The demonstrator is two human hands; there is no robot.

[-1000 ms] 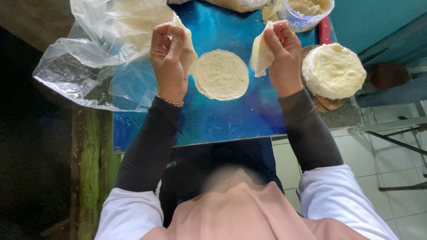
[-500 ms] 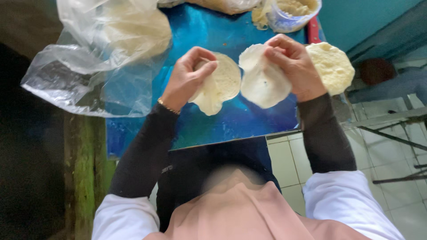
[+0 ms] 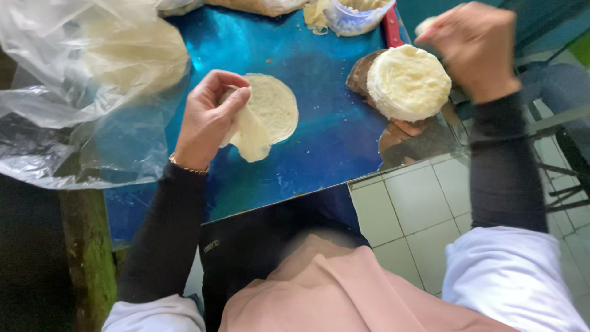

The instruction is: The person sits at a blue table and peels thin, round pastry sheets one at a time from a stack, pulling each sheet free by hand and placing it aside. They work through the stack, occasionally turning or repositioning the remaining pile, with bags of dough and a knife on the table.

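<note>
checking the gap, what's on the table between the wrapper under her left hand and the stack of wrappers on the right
Nothing lies there: in the head view, only bare blue tabletop separates the round wrapper held by the left hand from the stack of wrappers.

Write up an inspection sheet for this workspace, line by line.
Surface: shiny blue tabletop, a few crumbs.
Job's things: thin round wrapper, one sheet partly peeled up; stack of wrappers on a dark round board.
Clutter: clear plastic bag; plastic tub at the far edge.
Hands: left hand pinches the peeled sheet; right hand raised, blurred.
Cables: nothing seen.
Surroundings: white floor tiles, mossy wooden post.
</note>
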